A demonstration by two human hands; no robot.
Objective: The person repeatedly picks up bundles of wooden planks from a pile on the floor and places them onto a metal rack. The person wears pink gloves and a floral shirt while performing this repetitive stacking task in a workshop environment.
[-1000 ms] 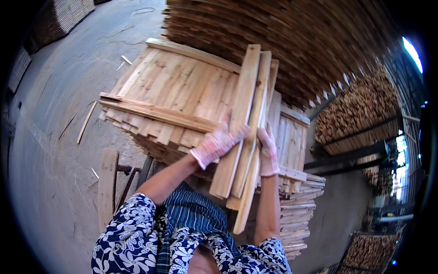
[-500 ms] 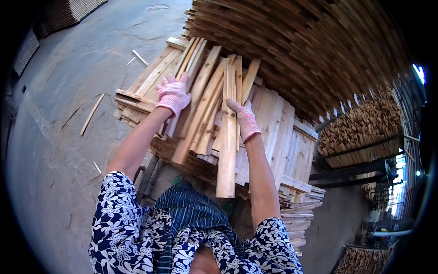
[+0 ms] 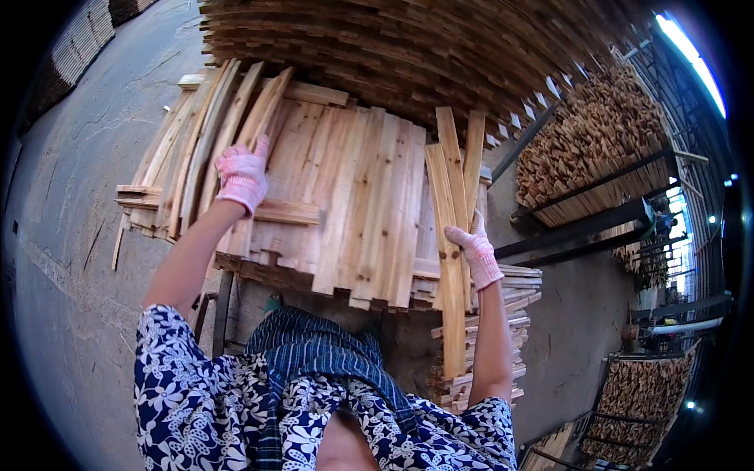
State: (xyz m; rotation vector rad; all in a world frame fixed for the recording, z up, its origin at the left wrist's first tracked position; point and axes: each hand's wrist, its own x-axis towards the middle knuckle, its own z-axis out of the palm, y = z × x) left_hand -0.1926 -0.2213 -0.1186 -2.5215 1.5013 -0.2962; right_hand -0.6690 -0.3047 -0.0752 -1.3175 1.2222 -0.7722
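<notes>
My right hand [image 3: 477, 253], in a pink and white knit glove, is closed round a few narrow wooden slats [image 3: 449, 259] at the right end of the stack. Their near ends stick out past the stack's front edge. At the left, my gloved left hand [image 3: 242, 177] curls over other loose wooden slats [image 3: 259, 110], its thumb up along one of them. Between the hands, flat boards [image 3: 363, 212] lie side by side as the stack's top layer. A short crosswise batten [image 3: 290, 212] lies beside my left hand.
A tall pile of dark-looking slats [image 3: 377, 47] rises right behind the stack. Bundled slats [image 3: 589, 125] stand on a dark metal rack at the right. Lower boards [image 3: 514, 314] jut out at the stack's near right. Concrete floor [image 3: 71, 235] lies to the left.
My right hand has carried its slats from the middle to the stack's right end. My left hand sits farther left in view. Flat boards now show between them; the view has shifted.
</notes>
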